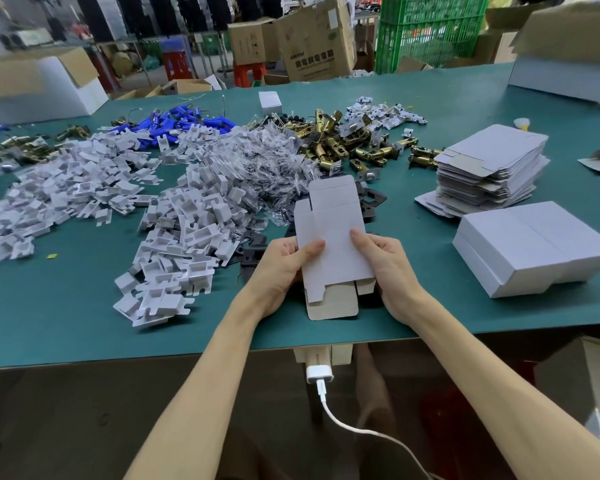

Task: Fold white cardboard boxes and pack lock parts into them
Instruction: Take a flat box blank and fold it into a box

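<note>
A flat white cardboard box blank (pixel 329 244) is held upright over the green table (pixel 66 317), its flaps unfolded at top and bottom. My left hand (pixel 281 271) grips its left edge with the thumb across the front. My right hand (pixel 387 271) grips its right edge the same way. Lock parts lie spread behind it: white plastic inserts (pixel 174 216), brass latch bolts (pixel 347 143), clear bagged screws (pixel 274 157), blue pieces (pixel 177 126) and black plates (pixel 371 202).
A stack of flat box blanks (pixel 492 168) stands at the right, with folded white boxes (pixel 534 247) in front of it. A small folded box (pixel 270 101) sits far back. Large cartons and a green crate (pixel 430 29) lie beyond the table. A white charger cable (pixel 343 420) hangs below the edge.
</note>
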`<state>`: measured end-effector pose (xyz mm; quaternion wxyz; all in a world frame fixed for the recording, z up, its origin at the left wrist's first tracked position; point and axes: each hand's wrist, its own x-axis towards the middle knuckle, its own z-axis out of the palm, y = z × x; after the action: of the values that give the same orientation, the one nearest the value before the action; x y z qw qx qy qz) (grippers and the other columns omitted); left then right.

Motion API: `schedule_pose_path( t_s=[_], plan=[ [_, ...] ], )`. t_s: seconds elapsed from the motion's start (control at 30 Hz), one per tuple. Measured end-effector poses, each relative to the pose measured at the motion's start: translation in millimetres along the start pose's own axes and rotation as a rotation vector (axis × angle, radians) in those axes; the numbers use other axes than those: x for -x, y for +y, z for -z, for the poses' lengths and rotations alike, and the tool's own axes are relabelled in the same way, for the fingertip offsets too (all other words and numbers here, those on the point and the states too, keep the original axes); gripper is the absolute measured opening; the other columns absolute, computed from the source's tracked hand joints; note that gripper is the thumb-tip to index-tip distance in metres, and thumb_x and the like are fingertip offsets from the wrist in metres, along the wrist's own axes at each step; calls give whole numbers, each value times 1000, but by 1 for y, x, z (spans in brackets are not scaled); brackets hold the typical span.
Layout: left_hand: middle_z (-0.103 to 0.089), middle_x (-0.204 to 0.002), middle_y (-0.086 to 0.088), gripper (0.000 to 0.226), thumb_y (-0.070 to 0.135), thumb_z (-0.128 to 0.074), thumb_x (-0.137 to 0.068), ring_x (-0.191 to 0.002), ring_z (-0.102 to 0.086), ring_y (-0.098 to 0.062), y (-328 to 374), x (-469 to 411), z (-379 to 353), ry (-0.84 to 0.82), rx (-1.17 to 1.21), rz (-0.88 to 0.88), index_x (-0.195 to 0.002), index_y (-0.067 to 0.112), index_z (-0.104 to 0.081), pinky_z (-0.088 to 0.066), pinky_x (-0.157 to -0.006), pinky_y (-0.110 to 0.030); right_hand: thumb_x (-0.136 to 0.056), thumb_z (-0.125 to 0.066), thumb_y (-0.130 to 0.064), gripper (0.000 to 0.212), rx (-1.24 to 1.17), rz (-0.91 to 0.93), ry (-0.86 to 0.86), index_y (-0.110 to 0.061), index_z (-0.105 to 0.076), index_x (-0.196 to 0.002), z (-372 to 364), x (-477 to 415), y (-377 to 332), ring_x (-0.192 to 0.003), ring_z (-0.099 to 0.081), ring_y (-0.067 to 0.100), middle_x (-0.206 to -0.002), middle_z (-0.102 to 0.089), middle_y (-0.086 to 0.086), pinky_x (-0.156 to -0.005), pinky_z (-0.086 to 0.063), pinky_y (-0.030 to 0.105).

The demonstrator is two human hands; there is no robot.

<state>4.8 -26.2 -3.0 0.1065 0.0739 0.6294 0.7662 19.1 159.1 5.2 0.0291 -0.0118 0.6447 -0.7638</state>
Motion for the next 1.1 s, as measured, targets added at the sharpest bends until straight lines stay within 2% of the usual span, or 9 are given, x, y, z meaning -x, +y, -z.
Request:
schedule_pose_path(
  t_s=[0.1,0.2,0.33,0.47,0.57,0.73,0.87,1.03,1.1],
  plan=[
    [-79,-108,-13,35,29,-71,-91,-91,-75,-20,1,2,0,3,11,2,-112,2,-72,-60,-76,-28,-103,-56,-37,42,-24,-12,7,1,-73,-107,2,-1,2,-98,-72,30,-109,-76,17,-91,-57,50],
    [-78,-114,-12,49,32,-74,-93,-99,-76,-24,3,2,-3,38,22,-4,-129,2,-60,-61,-78,-33,-104,-55,-34,31,-96,-7,-15,-13,-73,-119,4,-1,1,-101,-74,23,-114,-76,8,-78,-59,32],
    [-76,-121,-4,66,33,-69,-96,-109,-73,-27,1,0,-2,77,17,-39,-154,28,-36,-62,-84,-47,-103,-57,-31,37,-113,43,-59,-23,-60,-139,2,-1,-1,-112,-71,19,-126,-73,-2,-81,-59,27],
    [-76,-114,-4,65,32,-65,-97,-102,-73,-26,2,1,-1,45,-14,-58,-156,36,-39,-62,-77,-39,-102,-60,-30,52,-43,76,-84,-33,-46,-151,0,1,-1,-109,-72,24,-120,-75,1,-82,-60,32],
    [-75,-125,-6,58,33,-64,-100,-112,-72,-34,2,1,-1,43,-32,-45,-154,31,-43,-60,-88,-50,-100,-62,-32,53,-7,92,-69,-37,-46,-151,-1,2,-2,-105,-73,27,-118,-73,11,-83,-61,38],
    [-76,-119,-5,31,27,-57,-107,-104,-73,-24,-1,2,-2,62,-44,-40,-135,17,-60,-61,-80,-39,-101,-63,-31,40,130,120,-36,-37,-56,-140,-1,0,0,-106,-67,38,-111,-64,27,-99,-52,57],
    [-73,-128,-3,41,36,-58,-105,-109,-72,-23,0,2,-4,44,-71,-89,-145,28,-55,-61,-86,-42,-100,-63,-24,40,134,101,7,-28,-53,-139,-1,-1,2,-105,-68,34,-109,-65,23,-101,-49,59],
    [-75,-121,-6,30,37,-56,-107,-100,-73,-18,-1,4,-5,26,-91,-97,-133,25,-66,-60,-73,-28,-100,-61,-22,33,124,93,4,-27,-58,-133,1,-1,4,-102,-69,33,-108,-67,21,-94,-54,59],
    [-76,-114,-7,30,36,-58,-106,-94,-73,-17,-3,4,-4,32,-110,-104,-129,20,-67,-58,-67,-26,-101,-60,-20,30,110,76,-5,-25,-60,-130,2,-1,4,-100,-71,31,-105,-72,12,-92,-57,56]
  ],
)
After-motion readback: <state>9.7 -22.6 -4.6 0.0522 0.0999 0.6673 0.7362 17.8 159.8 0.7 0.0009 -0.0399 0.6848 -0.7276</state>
